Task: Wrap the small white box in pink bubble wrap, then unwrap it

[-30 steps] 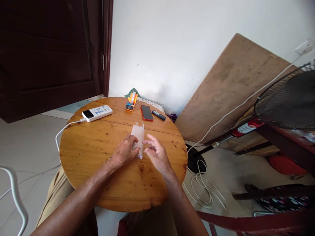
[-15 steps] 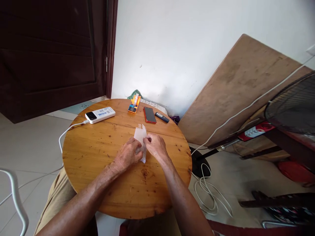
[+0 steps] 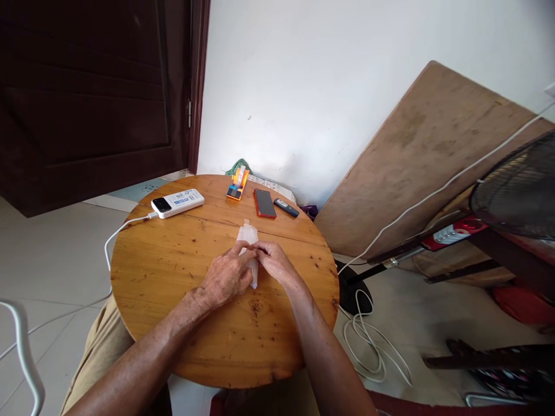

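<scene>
A thin, whitish, translucent plastic bag (image 3: 248,233), folded narrow, lies near the middle of the round wooden table (image 3: 173,300). My left hand (image 3: 228,270) covers its left side, with fingers bent over it and pressing it against the wood. From the right, my right hand (image 3: 274,260) pinches the bag's edge between thumb and forefinger, and its fingertips meet those of my left hand. The middle of the bag is hidden under my fingers; its top and a lower tip show.
Toward the back are an orange tape dispenser (image 3: 238,184), a phone with a red edge (image 3: 264,203) and a small dark device (image 3: 286,207). A white power bank (image 3: 177,203) with a cable lies at left. A fan (image 3: 515,185) and a leaning board (image 3: 403,144) are at right.
My left fingers have moved up and right over the bag, closer to my right fingertips. The bag's right edge has been folded inward, so less of its top shows.
</scene>
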Available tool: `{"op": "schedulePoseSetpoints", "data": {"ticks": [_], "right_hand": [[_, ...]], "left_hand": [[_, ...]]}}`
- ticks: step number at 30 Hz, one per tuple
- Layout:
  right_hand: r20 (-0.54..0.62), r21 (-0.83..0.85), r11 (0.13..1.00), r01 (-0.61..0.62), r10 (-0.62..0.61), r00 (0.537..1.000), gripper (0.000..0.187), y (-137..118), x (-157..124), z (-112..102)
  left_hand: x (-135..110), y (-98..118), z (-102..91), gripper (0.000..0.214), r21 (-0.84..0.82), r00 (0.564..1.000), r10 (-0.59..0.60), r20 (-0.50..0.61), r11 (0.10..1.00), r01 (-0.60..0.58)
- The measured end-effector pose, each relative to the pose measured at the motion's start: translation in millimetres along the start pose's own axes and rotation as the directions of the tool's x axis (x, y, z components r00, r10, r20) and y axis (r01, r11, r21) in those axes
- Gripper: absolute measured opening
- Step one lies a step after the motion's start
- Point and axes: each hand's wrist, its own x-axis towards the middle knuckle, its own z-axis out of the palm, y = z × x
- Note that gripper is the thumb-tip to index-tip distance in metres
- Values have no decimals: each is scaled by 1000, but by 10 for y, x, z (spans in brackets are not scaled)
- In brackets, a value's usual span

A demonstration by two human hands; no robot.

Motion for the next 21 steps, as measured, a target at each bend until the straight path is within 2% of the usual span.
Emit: {"op": "schedulePoseSetpoints", "data": {"ticks": [4,9,12,15,21], "right_hand": [[45,121,989,-89,84,995,22,36,15,-3],[-182,192,969,-157,193,964,17,122,68,-86],[-228,201,955,-218,262,938,23,172,102,-153],[-215,221,938,-265,312,925,24,184,142,-187],[-81,246,929,-276,304,949,17,121,241,-185]], "left_hand": [[-1,7,-32,37,46,999,29,39,998,-31],[-5,23,-49,26,25,1000,19,23,999,-20],[-2,28,-58,24,3,1000,25,19,1000,-25],[4,32,-63,24,-10,1000,18,13,1000,-17],[12,38,-55,22,-16,1000,17,9,1000,-17]]}}
